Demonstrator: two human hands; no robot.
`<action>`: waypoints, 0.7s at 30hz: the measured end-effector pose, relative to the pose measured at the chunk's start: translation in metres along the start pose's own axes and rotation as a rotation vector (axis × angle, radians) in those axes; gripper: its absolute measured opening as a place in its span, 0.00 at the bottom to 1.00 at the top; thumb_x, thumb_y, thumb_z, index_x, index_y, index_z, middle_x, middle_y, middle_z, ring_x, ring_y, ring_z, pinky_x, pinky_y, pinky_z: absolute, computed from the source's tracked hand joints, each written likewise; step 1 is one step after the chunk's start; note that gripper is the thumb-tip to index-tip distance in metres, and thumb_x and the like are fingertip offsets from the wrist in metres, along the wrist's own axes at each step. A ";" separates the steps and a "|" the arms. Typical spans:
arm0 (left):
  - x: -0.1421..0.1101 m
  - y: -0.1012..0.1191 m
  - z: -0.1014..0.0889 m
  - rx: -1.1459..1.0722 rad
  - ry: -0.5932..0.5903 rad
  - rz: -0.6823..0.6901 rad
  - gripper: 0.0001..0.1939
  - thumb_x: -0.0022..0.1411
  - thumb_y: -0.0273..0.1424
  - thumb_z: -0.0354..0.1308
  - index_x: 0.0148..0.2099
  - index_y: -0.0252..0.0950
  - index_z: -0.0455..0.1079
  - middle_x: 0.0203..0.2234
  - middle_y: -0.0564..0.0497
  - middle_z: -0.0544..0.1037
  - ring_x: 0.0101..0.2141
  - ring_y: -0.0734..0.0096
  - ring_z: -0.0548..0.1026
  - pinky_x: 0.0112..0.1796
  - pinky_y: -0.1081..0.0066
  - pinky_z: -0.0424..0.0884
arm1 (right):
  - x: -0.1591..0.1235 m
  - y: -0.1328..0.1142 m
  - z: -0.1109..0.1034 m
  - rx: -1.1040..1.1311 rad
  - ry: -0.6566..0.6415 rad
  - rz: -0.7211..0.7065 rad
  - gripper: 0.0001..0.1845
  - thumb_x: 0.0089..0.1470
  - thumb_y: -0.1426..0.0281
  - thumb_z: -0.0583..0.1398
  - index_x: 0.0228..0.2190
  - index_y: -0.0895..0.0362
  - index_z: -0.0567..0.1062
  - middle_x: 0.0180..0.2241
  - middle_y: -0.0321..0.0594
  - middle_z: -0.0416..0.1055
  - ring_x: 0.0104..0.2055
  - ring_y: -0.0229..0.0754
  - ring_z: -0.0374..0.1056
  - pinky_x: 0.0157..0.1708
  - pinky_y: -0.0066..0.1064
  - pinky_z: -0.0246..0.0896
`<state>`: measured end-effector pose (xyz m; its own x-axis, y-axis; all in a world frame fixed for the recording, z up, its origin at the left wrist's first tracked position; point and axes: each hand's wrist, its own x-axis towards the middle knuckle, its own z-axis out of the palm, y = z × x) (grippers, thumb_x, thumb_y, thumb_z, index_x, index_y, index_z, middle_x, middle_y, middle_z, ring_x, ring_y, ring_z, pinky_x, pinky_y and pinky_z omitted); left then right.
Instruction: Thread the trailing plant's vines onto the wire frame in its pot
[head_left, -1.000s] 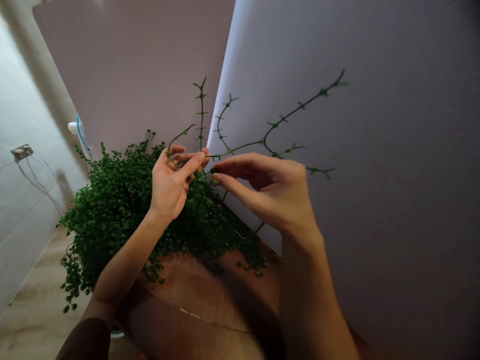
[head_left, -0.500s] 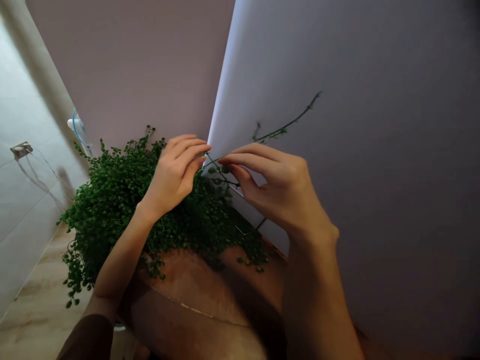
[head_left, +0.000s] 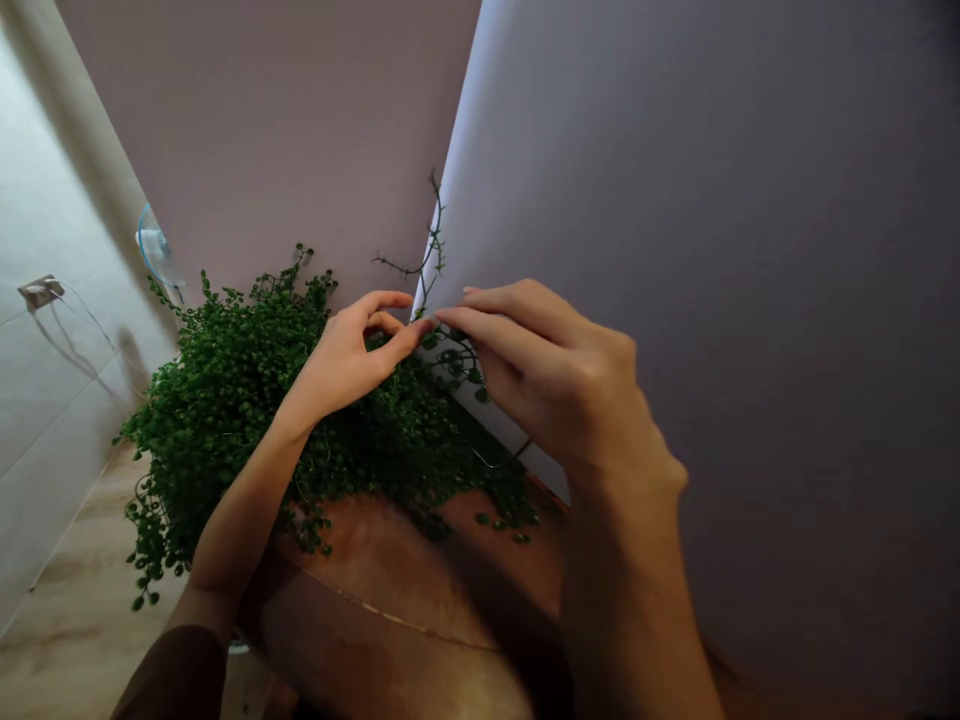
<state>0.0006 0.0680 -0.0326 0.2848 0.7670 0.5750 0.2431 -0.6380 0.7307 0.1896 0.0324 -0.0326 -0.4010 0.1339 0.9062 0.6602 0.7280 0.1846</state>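
A trailing plant with round, bead-like green leaves [head_left: 225, 390] fills a terracotta pot [head_left: 390, 590]. My right hand [head_left: 559, 370] is above the pot's right side, its fingertips pinched on a thin plant stem [head_left: 436, 235]. One sparse, forked end of that stem points upward, and a leafy part hangs below the fingers. My left hand [head_left: 352, 355] is over the foliage, thumb and index finger apart. Its thumb tip comes close to the stem and the right fingertips; whether they touch I cannot tell.
Behind the pot, a pinkish wall [head_left: 262, 130] meets a greyish wall [head_left: 712, 250] at a bright edge. A thin metal wire [head_left: 499, 462] sticks out near the pot's right rim. At the left are a wall outlet [head_left: 41, 292] with cables and a wooden floor [head_left: 82, 570].
The free stem end has swung from pointing right to pointing up beside the wall corner. My left thumb and index finger have spread apart, and my right hand has turned slightly.
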 end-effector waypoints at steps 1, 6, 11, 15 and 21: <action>0.001 -0.001 0.000 -0.006 0.004 -0.020 0.18 0.62 0.40 0.61 0.47 0.32 0.71 0.26 0.52 0.76 0.30 0.73 0.73 0.34 0.74 0.68 | 0.000 0.000 0.001 0.004 -0.016 -0.009 0.21 0.62 0.82 0.53 0.48 0.50 0.75 0.40 0.41 0.76 0.43 0.44 0.74 0.43 0.36 0.71; 0.003 0.002 -0.002 -0.023 -0.114 -0.097 0.22 0.67 0.45 0.53 0.27 0.34 0.70 0.20 0.55 0.67 0.24 0.76 0.65 0.27 0.73 0.62 | 0.002 -0.001 0.003 0.061 -0.067 -0.028 0.21 0.63 0.81 0.50 0.49 0.51 0.74 0.41 0.41 0.75 0.47 0.45 0.72 0.50 0.41 0.69; 0.003 -0.001 0.001 -0.076 0.085 0.084 0.10 0.65 0.37 0.58 0.35 0.35 0.70 0.28 0.53 0.73 0.29 0.76 0.71 0.33 0.74 0.67 | 0.000 0.001 0.003 -0.021 -0.064 0.017 0.17 0.63 0.80 0.52 0.47 0.53 0.74 0.39 0.42 0.76 0.44 0.46 0.73 0.45 0.38 0.70; 0.001 -0.002 0.002 0.120 0.265 0.345 0.08 0.62 0.34 0.63 0.35 0.35 0.71 0.31 0.51 0.77 0.33 0.73 0.74 0.38 0.73 0.70 | -0.003 0.003 0.003 -0.063 -0.056 0.115 0.13 0.63 0.77 0.54 0.45 0.54 0.75 0.37 0.43 0.76 0.38 0.44 0.73 0.40 0.36 0.69; -0.002 0.000 -0.002 0.388 0.232 0.514 0.08 0.61 0.32 0.65 0.32 0.34 0.71 0.26 0.54 0.78 0.28 0.75 0.74 0.34 0.74 0.70 | -0.001 0.004 0.000 -0.025 -0.123 0.197 0.11 0.62 0.76 0.54 0.41 0.54 0.75 0.38 0.44 0.75 0.42 0.48 0.70 0.42 0.40 0.67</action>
<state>-0.0016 0.0660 -0.0330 0.2569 0.3273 0.9093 0.4570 -0.8702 0.1841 0.1925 0.0352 -0.0330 -0.3361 0.3533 0.8730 0.7484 0.6629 0.0198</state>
